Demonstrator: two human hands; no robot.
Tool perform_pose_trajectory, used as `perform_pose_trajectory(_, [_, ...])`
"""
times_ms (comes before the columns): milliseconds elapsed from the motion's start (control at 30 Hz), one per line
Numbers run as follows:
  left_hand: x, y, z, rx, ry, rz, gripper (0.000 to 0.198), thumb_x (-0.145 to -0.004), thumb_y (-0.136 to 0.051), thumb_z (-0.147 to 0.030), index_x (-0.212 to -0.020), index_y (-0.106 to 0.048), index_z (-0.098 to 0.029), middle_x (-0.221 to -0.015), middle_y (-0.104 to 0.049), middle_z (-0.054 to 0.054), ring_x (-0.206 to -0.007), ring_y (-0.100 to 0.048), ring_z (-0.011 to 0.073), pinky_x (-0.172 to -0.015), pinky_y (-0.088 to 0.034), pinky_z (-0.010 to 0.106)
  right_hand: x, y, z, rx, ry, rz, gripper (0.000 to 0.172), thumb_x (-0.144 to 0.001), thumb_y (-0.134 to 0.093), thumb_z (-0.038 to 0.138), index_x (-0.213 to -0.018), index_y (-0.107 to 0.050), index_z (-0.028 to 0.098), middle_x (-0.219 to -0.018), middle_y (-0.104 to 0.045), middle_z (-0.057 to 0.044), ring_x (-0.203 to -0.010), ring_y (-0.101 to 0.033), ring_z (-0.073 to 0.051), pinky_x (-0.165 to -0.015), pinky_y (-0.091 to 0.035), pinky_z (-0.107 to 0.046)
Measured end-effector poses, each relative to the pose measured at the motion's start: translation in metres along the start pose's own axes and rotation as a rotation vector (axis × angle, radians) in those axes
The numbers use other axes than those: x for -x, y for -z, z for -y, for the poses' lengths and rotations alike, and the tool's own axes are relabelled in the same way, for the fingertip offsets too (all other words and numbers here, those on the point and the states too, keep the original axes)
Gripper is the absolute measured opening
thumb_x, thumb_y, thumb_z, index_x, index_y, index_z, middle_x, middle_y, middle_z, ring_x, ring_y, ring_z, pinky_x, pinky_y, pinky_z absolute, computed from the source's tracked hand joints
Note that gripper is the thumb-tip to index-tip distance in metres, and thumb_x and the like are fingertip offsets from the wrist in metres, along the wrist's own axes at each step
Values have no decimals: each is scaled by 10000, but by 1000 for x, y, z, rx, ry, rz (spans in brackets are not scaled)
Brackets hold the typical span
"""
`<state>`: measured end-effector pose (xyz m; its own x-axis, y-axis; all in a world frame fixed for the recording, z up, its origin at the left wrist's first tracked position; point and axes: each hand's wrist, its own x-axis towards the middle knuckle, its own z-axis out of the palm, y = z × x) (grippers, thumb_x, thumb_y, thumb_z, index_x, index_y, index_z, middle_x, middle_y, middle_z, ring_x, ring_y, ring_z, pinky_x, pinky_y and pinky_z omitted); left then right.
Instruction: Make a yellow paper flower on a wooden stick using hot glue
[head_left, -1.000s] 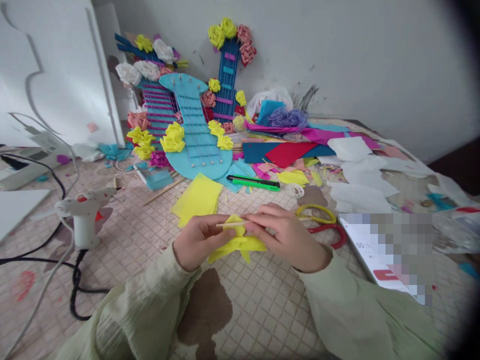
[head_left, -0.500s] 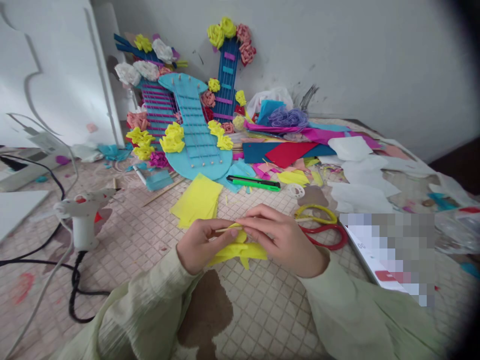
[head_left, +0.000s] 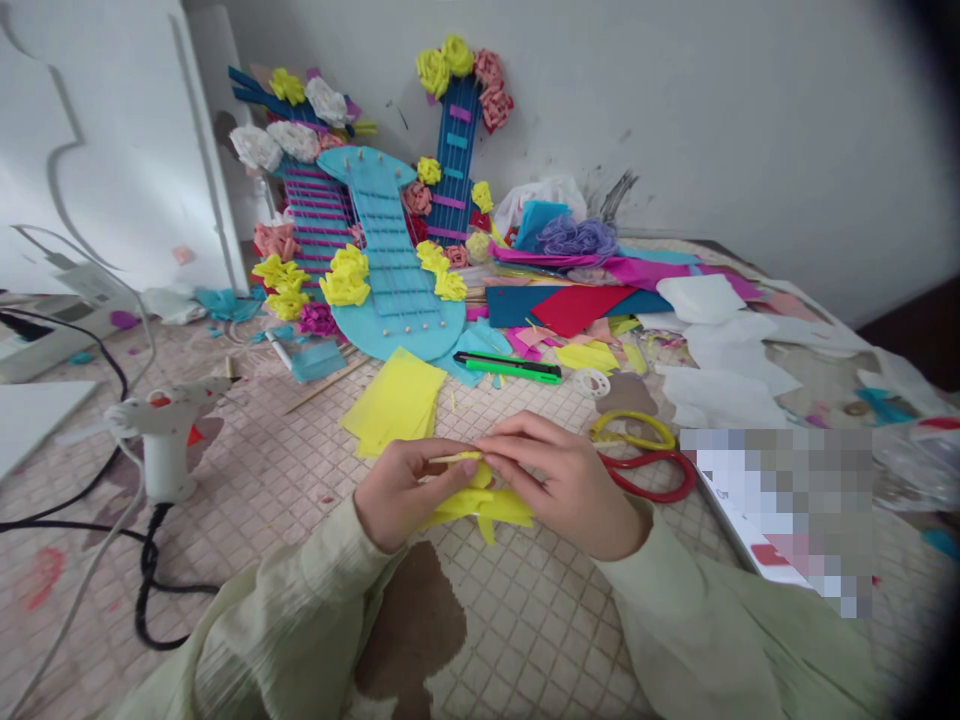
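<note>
My left hand is closed in a pinch on a thin wooden stick and the edge of a piece of yellow crepe paper. My right hand meets it from the other side, fingertips pressed together on the same edge at the stick's far end. That edge curls around the stick, while the rest of the paper hangs below the hands in petal-like flaps. Part of the stick is hidden by my fingers. Just beyond my left hand lies a stack of yellow paper sheets.
A white glue gun with cords stands at left. Past my hands lies a green utility knife; red-and-yellow-handled scissors and a partly blurred phone are at right. Flower-trimmed paper guitars lean at the back beside paper scraps.
The yellow paper's edge sits a little more wrapped along the stick, and its hanging flaps have shifted slightly. Both hands stay in nearly the same place.
</note>
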<state>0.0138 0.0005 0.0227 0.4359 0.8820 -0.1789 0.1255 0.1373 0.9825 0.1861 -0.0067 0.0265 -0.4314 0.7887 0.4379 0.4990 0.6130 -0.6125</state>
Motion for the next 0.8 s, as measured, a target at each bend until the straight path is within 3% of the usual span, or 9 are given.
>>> perform_pose_trajectory(300, [0,-3,-3,-174,-96,-19,227,-716,-543,-255,-893,-646,-155,-882,-669,64,-813,-608,182,-693,-501,264,-1,-2,1,-33,-105,-43,185,-778,-499,284,-880,-609,176,-797,-596,-35,-681,-541,-107,-589,-446,-222])
perform_pose_trajectory(567, [0,-6,1,32,22,32,312,-681,-584,-258,-964,-596,-127,-851,-672,71,-790,-620,185,-660,-506,255,0,-7,0,42,-72,-98,165,-782,-481,250,-879,-592,175,-801,-590,-46,-740,-539,-133,-666,-450,-265])
perform_pose_trajectory(800, [-1,-8,4,101,89,-19,354,-648,-617,-244,-968,-557,-106,-738,-675,60,-663,-627,158,-558,-493,224,1,-9,-1,54,-50,-126,132,-779,-476,216,-830,-590,173,-796,-583,-41,-755,-538,-133,-673,-450,-270])
